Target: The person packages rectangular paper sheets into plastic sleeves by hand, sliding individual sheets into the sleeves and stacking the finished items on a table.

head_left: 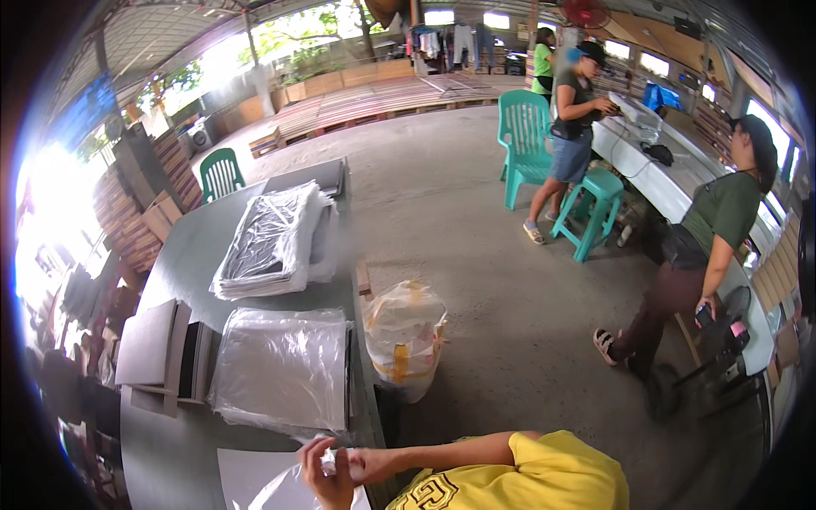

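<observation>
At the lower edge my two hands meet over the near end of the long table. My left hand (325, 478) has its fingers curled up around a crumpled bit of clear plastic (330, 461). Coming in from the right, my right hand (371, 465) pinches at the same plastic, its fingertips partly hidden behind the left hand. Beneath them lies a pale grey flat board (242, 467), with clear plastic sheeting (276, 493) over part of it. Just beyond is a stack of boards in clear plastic bags (285, 370).
Farther along the dark table (183, 263) lies another plastic-wrapped stack (270, 234). Grey board pieces (153, 344) stand at left. A taped white sack (406, 331) sits beside the table's right edge. At right, one person (722, 212) walks and another (574, 119) works near a green stool (592, 204).
</observation>
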The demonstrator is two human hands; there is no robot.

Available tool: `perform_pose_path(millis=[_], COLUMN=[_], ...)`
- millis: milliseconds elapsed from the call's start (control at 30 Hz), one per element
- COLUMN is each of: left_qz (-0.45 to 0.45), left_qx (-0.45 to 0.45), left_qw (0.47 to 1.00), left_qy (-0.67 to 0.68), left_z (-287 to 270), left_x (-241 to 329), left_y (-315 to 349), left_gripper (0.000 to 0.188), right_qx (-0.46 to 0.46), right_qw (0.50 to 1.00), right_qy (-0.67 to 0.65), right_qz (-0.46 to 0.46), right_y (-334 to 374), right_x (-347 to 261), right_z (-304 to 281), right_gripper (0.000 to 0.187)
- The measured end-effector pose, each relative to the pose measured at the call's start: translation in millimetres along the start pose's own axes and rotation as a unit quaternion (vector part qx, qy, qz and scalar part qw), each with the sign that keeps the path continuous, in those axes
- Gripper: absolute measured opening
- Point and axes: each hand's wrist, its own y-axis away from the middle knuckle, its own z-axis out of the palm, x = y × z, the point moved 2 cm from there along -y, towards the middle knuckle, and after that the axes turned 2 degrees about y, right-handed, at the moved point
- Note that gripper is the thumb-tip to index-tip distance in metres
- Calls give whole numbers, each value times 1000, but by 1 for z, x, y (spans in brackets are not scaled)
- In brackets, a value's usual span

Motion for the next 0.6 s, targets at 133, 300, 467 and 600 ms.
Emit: perform_pose_path(millis=[133, 300, 467, 600], left_qz=[-54, -17, 23, 23], left_qx=[72, -129, -149, -150], left_qw=[996, 988, 960, 963], left_qy=[-8, -84, -237, -225], left_z=[-4, 36, 42, 39], left_x=[-19, -72, -93, -83], left_y=[9, 35, 50, 48], left_gripper=[12, 29, 47, 45], right_qx=[178, 166, 77, 64], right_qw=[979, 983, 983, 968], right_qy=[-80, -72, 14, 95], right_qz=[-63, -31, 164, 223], right_y=[30, 51, 96, 107], right_x=[-19, 1, 35, 38], right_z=[-23, -25, -39, -54], right_gripper=[25, 20, 27, 40])
